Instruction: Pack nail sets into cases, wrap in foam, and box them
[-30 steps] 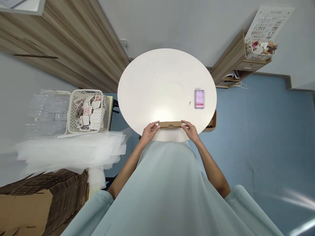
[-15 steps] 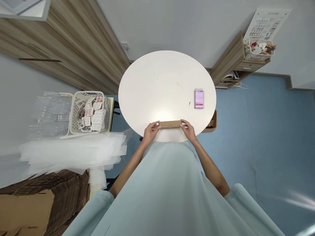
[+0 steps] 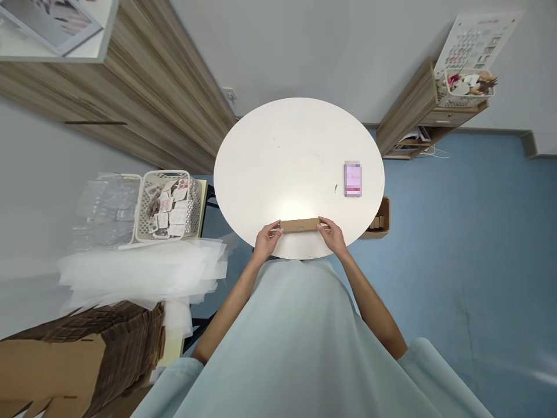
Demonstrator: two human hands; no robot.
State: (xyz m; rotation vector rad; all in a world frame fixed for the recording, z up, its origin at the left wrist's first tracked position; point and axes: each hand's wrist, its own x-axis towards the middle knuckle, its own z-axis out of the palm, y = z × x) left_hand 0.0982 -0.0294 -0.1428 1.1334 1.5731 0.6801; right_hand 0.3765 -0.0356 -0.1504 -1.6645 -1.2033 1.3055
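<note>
Left hand and right hand flank a box near the front of the worktop, a phone behind and to the right. At left, back to front, lie a basket of cards, then sheets, then cardboard. At right, a carton sits beside the worktop; behind it, a cabinet bears a second basket.

Bright, diffuse light washes a white table, glare pooling toward its near edge, while a fainter streak glints off the blue floor at lower right. Wide-angle distortion warps the margins — a wood-grained cabinet slants steeply, clear plastic looks soft — and coarse pixels mask a pink-purple rectangle on the table.
</note>
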